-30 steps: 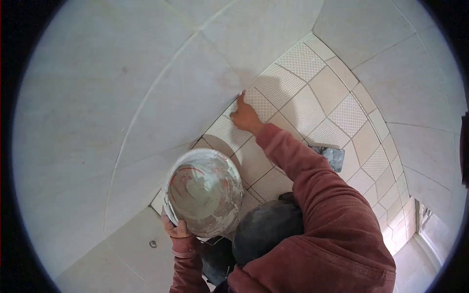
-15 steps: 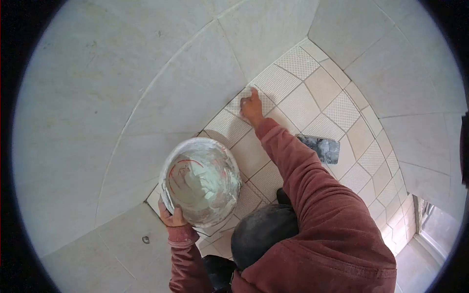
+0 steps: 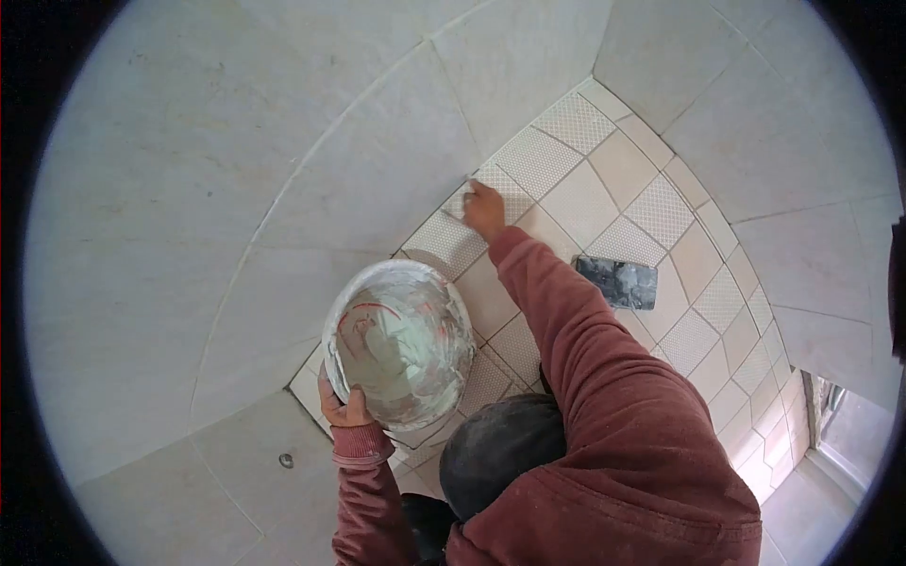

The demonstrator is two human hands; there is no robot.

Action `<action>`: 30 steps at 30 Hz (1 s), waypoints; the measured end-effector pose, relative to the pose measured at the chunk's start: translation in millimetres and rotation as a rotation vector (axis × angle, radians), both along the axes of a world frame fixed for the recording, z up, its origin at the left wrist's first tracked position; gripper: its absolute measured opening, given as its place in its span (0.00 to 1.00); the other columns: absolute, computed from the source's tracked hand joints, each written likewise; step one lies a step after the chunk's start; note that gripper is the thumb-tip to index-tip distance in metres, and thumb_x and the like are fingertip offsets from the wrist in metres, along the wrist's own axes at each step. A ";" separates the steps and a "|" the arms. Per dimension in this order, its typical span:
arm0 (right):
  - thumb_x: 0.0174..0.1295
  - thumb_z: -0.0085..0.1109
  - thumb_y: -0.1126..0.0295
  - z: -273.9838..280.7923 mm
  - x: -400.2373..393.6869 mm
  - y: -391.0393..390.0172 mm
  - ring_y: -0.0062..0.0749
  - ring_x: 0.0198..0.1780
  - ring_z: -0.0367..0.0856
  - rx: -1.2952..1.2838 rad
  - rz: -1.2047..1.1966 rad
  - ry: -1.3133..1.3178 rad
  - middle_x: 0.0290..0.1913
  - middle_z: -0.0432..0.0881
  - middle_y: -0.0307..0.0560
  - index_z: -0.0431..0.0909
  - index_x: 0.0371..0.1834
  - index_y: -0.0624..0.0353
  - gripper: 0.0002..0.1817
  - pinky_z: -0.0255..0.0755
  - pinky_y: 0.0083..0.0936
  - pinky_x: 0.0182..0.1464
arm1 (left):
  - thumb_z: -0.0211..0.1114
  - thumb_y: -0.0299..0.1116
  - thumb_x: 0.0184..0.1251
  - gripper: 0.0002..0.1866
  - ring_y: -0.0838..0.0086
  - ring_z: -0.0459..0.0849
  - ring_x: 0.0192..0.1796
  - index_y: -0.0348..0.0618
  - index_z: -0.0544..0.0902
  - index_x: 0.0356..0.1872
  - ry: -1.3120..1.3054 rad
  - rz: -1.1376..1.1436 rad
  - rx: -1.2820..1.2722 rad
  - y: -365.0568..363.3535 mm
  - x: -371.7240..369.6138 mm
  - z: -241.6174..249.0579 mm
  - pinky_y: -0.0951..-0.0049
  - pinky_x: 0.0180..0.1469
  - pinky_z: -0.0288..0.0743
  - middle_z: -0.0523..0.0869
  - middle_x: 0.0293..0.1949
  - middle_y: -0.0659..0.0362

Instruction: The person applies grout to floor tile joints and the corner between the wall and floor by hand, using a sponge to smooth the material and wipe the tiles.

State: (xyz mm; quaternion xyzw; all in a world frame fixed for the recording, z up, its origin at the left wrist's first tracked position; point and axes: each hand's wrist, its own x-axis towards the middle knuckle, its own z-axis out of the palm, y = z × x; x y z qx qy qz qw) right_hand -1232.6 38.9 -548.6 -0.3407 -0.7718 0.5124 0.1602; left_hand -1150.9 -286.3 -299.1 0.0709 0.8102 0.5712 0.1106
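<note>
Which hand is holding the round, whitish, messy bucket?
The left hand, gripping the bucket by its side; the right hand is apart from it, at the patterned beige floor tiles.

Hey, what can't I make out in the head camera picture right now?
All in the head view:
Bucket: its underside, hidden by its own wall.
Left hand: some fingers, hidden by the bucket's rim.
Right hand: its palm and anything in it, hidden by the back of the hand.
Tiled floor: the part beneath the dark knee.
</note>
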 end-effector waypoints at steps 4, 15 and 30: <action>0.51 0.45 0.75 34.8 -1.5 24.1 0.29 0.20 0.74 -0.424 -0.300 0.098 0.22 0.75 0.49 0.59 0.60 0.64 0.29 0.70 0.25 0.23 | 0.48 0.23 0.50 0.26 0.69 0.72 0.51 0.34 0.65 0.56 -0.042 0.001 0.025 0.8 0.6 4.4 0.73 0.55 0.63 0.74 0.49 0.54; 0.50 0.47 0.68 23.1 -4.2 49.6 0.54 0.43 0.76 -0.363 -0.236 0.024 0.39 0.76 0.66 0.56 0.58 0.73 0.31 0.68 0.36 0.49 | 0.47 0.23 0.48 0.27 0.69 0.72 0.52 0.34 0.65 0.55 0.083 -0.040 0.035 -4.7 0.1 -4.0 0.73 0.56 0.62 0.73 0.50 0.53; 0.49 0.50 0.66 167.5 74.7 -83.9 0.44 0.34 0.78 -0.102 0.648 0.064 0.29 0.79 0.54 0.69 0.53 0.58 0.24 0.70 0.33 0.41 | 0.52 0.25 0.48 0.24 0.69 0.75 0.46 0.37 0.69 0.52 -0.017 0.081 -0.101 3.8 -4.4 8.1 0.74 0.49 0.68 0.76 0.45 0.54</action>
